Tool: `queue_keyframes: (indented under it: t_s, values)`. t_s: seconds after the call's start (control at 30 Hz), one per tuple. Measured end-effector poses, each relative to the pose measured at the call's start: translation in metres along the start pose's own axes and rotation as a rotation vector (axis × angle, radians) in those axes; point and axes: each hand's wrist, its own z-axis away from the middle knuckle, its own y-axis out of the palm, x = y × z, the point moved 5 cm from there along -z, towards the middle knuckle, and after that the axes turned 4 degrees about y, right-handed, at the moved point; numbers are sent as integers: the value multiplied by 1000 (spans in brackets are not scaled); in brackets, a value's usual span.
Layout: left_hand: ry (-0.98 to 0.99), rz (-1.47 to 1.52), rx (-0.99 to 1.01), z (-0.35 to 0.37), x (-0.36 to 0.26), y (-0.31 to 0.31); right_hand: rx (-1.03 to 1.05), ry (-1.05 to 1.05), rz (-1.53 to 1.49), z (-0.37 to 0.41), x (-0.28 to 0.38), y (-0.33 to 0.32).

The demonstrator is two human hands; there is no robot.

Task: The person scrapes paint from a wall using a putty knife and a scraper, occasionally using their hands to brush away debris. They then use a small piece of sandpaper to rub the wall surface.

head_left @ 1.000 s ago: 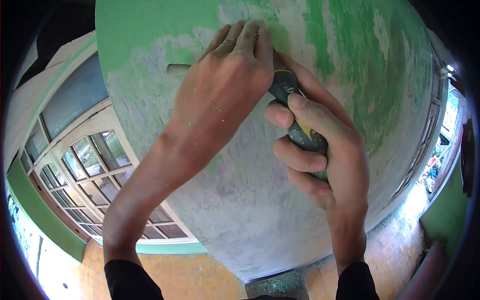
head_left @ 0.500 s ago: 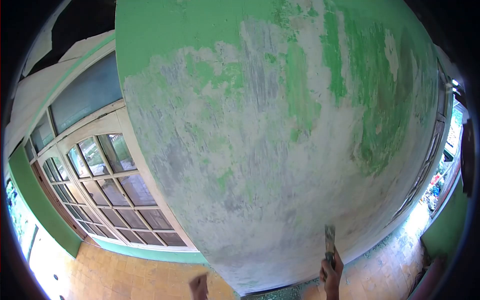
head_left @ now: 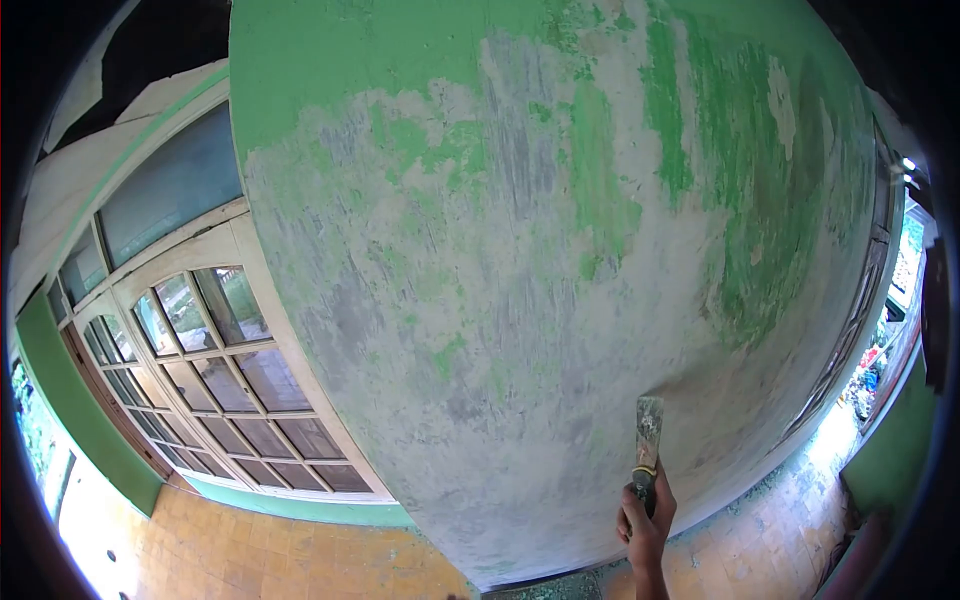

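Note:
A wall fills the view, its green paint scraped off in wide patches down to grey plaster. Low on the right, my right hand grips the dark handle of a paint scraper. The metal blade points up and lies close against the lower part of the wall. My left hand is out of the picture.
A white-framed door with many glass panes stands to the left of the wall. Orange floor tiles lie below. Green paint flakes litter the floor at the wall's foot. Another window frame runs along the right.
Both hands dropped from the upper wall a second ago. Since half a second ago my right hand has raised the scraper a little, and my left hand has left the view.

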Motion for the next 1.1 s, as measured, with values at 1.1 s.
queue_keyframes:
  t_s: [1.1]
  values:
    - [1898, -826, -550, -110, -611, -173, 543, -71, -300, -8, 232, 149]
